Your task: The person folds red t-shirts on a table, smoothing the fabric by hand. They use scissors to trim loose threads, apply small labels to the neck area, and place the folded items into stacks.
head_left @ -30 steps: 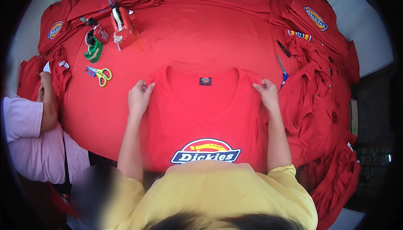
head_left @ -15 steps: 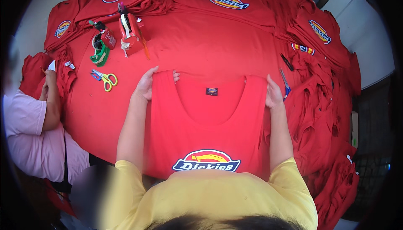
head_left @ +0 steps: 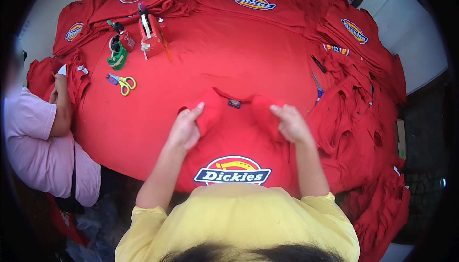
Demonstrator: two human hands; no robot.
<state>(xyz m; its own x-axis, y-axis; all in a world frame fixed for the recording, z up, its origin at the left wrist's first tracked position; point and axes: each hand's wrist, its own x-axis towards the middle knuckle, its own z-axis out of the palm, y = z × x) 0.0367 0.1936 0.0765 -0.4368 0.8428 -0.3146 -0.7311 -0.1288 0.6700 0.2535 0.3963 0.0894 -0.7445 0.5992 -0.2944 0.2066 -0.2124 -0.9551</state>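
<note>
A red tank top [head_left: 234,135] with a printed chest emblem lies in front of me, its dark neck label showing at the back of the neckline. My left hand [head_left: 185,127] is closed on the cloth by the left armhole, thumb on top. On the other side my right hand [head_left: 292,124] grips the cloth near the right armhole in the same way. Between the hands the neckline sags and folds. The fingers under the cloth are partly hidden.
Yellow-handled scissors [head_left: 124,84], a green tape dispenser [head_left: 116,57] and a red tape dispenser [head_left: 152,37] stand at left. Blue-handled scissors [head_left: 317,89] lie at right, beside heaped red garments [head_left: 351,118]. Folded red shirts [head_left: 282,16] line the far edge. A person in pink [head_left: 43,142] works at left.
Both hands have come closer together and nearer to me, turning thumbs up. The tank top's straps, earlier held spread wide, are now gathered and folded, and the neckline is slack.
</note>
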